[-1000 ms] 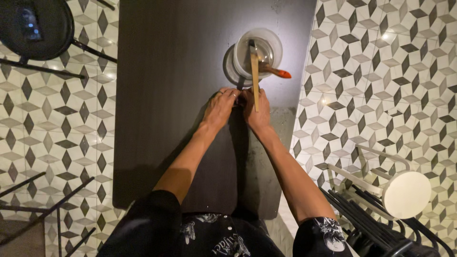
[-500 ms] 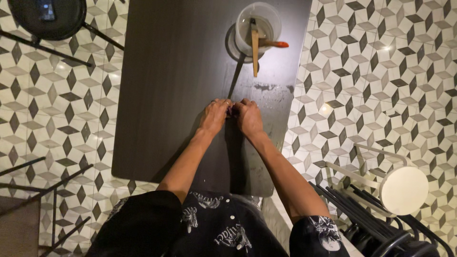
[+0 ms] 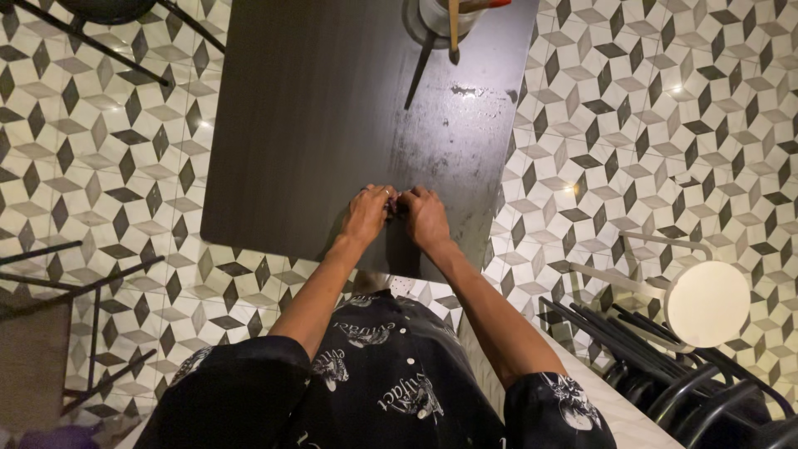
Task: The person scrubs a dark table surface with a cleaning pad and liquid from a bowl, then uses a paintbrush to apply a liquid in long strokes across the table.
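My left hand (image 3: 366, 213) and my right hand (image 3: 426, 217) rest close together on the dark table (image 3: 316, 125), near its front edge. Their fingertips meet around a small object (image 3: 396, 204) that is mostly hidden; I cannot tell what it is. At the table's far end stands a clear cup (image 3: 440, 17), cut off by the top of the frame, with a wooden stick (image 3: 454, 29) and an orange-tipped tool (image 3: 490, 4) in it.
The table's right part (image 3: 465, 125) shows smudges and wet marks. The floor (image 3: 648, 125) is patterned tile. A round white stool (image 3: 706, 303) and black metal chair frames (image 3: 665, 374) stand at the right. More black chair legs (image 3: 75, 283) are at the left.
Both hands, still pressed together, have drawn back from the cup toward the table's front edge. The view has shifted, so the cup now sits at the top edge.
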